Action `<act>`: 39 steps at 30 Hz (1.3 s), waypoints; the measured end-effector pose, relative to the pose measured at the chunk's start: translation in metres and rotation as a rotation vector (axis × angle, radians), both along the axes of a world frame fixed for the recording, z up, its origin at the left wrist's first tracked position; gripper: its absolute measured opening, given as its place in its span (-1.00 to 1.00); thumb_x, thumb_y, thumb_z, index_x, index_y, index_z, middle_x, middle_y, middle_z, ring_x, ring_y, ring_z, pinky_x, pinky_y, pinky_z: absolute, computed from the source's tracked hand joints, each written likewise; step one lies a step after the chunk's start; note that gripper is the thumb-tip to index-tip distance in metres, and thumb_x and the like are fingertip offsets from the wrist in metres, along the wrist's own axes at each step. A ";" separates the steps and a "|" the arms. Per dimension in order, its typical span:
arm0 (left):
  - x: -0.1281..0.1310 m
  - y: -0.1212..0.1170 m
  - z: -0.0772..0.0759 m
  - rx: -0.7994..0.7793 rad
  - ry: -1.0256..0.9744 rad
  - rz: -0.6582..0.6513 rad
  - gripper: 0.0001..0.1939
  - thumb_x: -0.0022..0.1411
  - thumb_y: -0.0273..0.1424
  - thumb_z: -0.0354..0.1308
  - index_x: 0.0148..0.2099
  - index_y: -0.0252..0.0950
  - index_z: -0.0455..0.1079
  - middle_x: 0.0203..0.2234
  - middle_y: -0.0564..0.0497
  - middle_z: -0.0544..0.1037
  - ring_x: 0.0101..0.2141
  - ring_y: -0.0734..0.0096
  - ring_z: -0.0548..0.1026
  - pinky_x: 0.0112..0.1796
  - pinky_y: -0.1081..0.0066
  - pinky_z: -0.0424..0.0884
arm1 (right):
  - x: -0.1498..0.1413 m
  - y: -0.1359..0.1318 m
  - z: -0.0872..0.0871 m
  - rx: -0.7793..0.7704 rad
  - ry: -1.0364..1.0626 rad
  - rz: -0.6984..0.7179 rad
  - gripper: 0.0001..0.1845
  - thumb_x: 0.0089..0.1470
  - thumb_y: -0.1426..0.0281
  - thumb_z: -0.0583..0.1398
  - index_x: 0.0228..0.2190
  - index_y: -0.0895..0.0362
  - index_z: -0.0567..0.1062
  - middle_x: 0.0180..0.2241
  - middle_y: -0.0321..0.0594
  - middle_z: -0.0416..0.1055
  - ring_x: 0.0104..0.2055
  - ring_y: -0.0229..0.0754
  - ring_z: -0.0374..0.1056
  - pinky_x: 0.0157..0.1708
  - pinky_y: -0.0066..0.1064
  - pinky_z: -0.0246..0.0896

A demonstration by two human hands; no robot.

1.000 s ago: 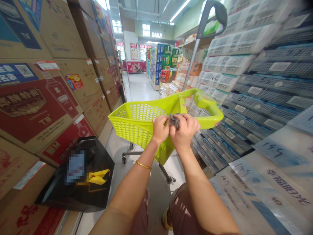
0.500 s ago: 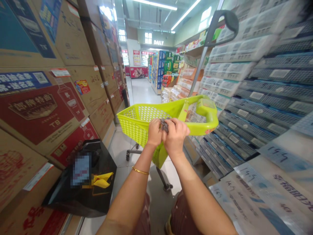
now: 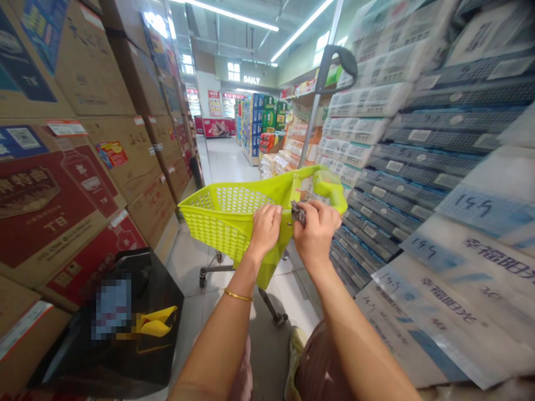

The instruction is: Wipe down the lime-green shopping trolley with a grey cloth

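A lime-green shopping cart (image 3: 271,270) stands in front of me, with a perforated basket and a looped handle on its right. My left hand (image 3: 264,229) is closed over the near rim of its basket, the thumb and fingers bent at the edge. Just to the right, my right hand (image 3: 316,236) is closed around a crumpled grey cloth (image 3: 298,212). The cloth is pressed against the rim where the basket meets the handle. My right fingertips are partly hidden behind the rim.
Stacked cartons (image 3: 83,184) line the left side. A black bag (image 3: 154,356) with a yellow ribbon stands at lower left. Wrapped paper packs (image 3: 371,128) are piled on the right. Near the cart's handle rises a metal pole with a dark grip (image 3: 321,69). The tiled aisle (image 3: 225,161) runs ahead.
My right hand has slid right along the rim with the cloth, away from my left hand. My left hand stays on the basket rim. The view has turned slightly right.
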State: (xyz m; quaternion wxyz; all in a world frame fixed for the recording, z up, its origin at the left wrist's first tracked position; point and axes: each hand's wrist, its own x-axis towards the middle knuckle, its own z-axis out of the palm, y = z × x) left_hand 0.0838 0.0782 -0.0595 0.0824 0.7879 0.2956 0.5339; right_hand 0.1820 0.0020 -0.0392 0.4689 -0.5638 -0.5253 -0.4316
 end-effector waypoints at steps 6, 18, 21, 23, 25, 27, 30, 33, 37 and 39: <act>0.009 -0.005 0.001 0.015 0.033 0.027 -0.63 0.36 -0.29 -0.25 -0.31 -0.27 0.33 -0.41 -0.03 0.45 -0.29 0.34 0.38 -0.22 0.35 0.24 | 0.019 -0.006 0.001 0.049 0.100 -0.015 -0.73 -0.04 0.47 0.11 -0.24 0.13 0.47 -0.20 -0.10 0.37 -0.14 -0.09 0.21 -0.14 -0.23 0.06; 0.008 0.006 -0.004 0.038 -0.052 0.037 -0.63 0.35 -0.29 -0.24 -0.39 -0.25 0.30 -0.44 -0.03 0.45 -0.33 0.34 0.39 -0.25 0.34 0.25 | 0.001 0.012 -0.021 -0.080 -0.069 0.079 -0.78 0.03 0.43 0.13 -0.23 0.11 0.47 -0.19 -0.16 0.44 -0.14 -0.16 0.20 -0.09 -0.32 0.05; 0.006 0.005 -0.001 0.032 -0.045 0.045 -0.60 0.36 -0.27 -0.25 -0.43 -0.25 0.28 -0.48 -0.02 0.43 -0.37 0.36 0.38 -0.27 0.35 0.24 | 0.020 0.003 -0.014 -0.027 -0.023 0.035 -0.75 0.00 0.46 0.10 -0.24 0.11 0.46 -0.19 -0.15 0.42 -0.13 -0.14 0.21 -0.08 -0.27 0.06; 0.006 0.005 0.000 0.035 -0.030 0.058 -0.59 0.36 -0.27 -0.25 -0.45 -0.26 0.27 -0.50 -0.02 0.42 -0.38 0.37 0.36 -0.29 0.36 0.23 | 0.030 -0.002 -0.009 0.019 0.033 0.018 -0.72 -0.03 0.48 0.08 -0.24 0.11 0.45 -0.19 -0.13 0.40 -0.13 -0.13 0.22 -0.08 -0.24 0.07; 0.007 0.005 -0.001 0.042 -0.015 0.081 -0.60 0.36 -0.27 -0.25 -0.44 -0.26 0.26 -0.49 -0.02 0.42 -0.36 0.36 0.36 -0.28 0.36 0.22 | 0.034 -0.003 -0.008 0.057 0.071 0.021 -0.70 -0.06 0.49 0.07 -0.24 0.11 0.44 -0.20 -0.13 0.39 -0.13 -0.12 0.22 -0.09 -0.22 0.08; 0.009 0.005 -0.003 0.043 -0.003 0.110 -0.61 0.36 -0.28 -0.26 -0.42 -0.26 0.27 -0.47 -0.02 0.42 -0.34 0.35 0.36 -0.26 0.35 0.22 | 0.032 0.000 -0.009 0.068 0.081 0.037 -0.70 -0.05 0.48 0.06 -0.23 0.12 0.44 -0.19 -0.12 0.39 -0.12 -0.11 0.21 -0.08 -0.21 0.08; 0.012 0.005 -0.006 0.040 0.003 0.135 -0.62 0.37 -0.30 -0.28 -0.38 -0.26 0.28 -0.44 -0.03 0.42 -0.32 0.34 0.36 -0.23 0.35 0.21 | 0.017 0.008 -0.017 0.012 0.073 0.081 -0.73 0.00 0.46 0.07 -0.23 0.12 0.45 -0.18 -0.10 0.39 -0.10 -0.13 0.19 -0.07 -0.25 0.07; 0.013 0.007 -0.010 0.044 -0.022 0.136 -0.67 0.35 -0.32 -0.24 -0.33 -0.26 0.30 -0.40 -0.05 0.44 -0.30 0.31 0.36 -0.22 0.32 0.22 | -0.002 0.017 -0.025 -0.075 0.057 0.116 -0.77 0.04 0.43 0.11 -0.23 0.09 0.47 -0.18 -0.12 0.41 -0.12 -0.16 0.18 -0.10 -0.31 0.05; 0.010 0.010 -0.012 0.040 -0.017 0.146 -0.72 0.33 -0.32 -0.19 -0.33 -0.25 0.30 -0.40 -0.05 0.44 -0.31 0.28 0.37 -0.22 0.30 0.24 | -0.011 0.021 -0.029 -0.091 0.014 0.126 -0.78 0.05 0.42 0.14 -0.23 0.08 0.49 -0.19 -0.14 0.43 -0.13 -0.17 0.17 -0.10 -0.33 0.04; 0.008 0.010 -0.010 0.047 0.011 0.135 -0.70 0.34 -0.32 -0.23 -0.31 -0.25 0.30 -0.38 -0.05 0.44 -0.29 0.29 0.37 -0.20 0.30 0.24 | -0.007 0.018 -0.027 -0.088 -0.012 0.131 -0.78 0.04 0.43 0.14 -0.23 0.08 0.48 -0.19 -0.15 0.43 -0.13 -0.17 0.17 -0.10 -0.33 0.03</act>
